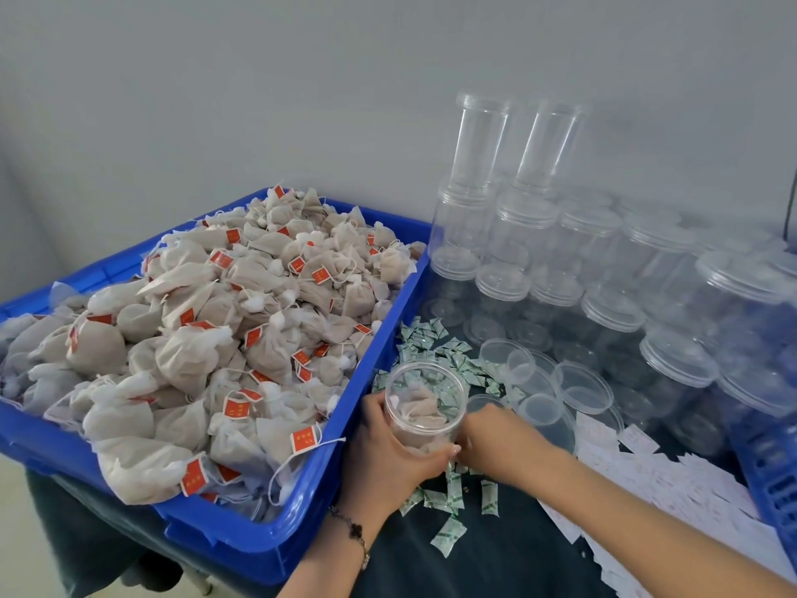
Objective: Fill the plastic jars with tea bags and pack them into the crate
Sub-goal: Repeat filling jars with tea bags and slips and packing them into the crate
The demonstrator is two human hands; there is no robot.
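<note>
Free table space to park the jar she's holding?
One bare dark patch of table: near edge, between the blue crate and the white slips, below the scattered sachets. Elsewhere is crowded: loose lids and stacked empty jars behind. Left hand holds the jar.

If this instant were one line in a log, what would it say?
stage: filling | left hand: grips open jar | right hand: at jar's base, grip unclear | tea bags: some inside
</note>
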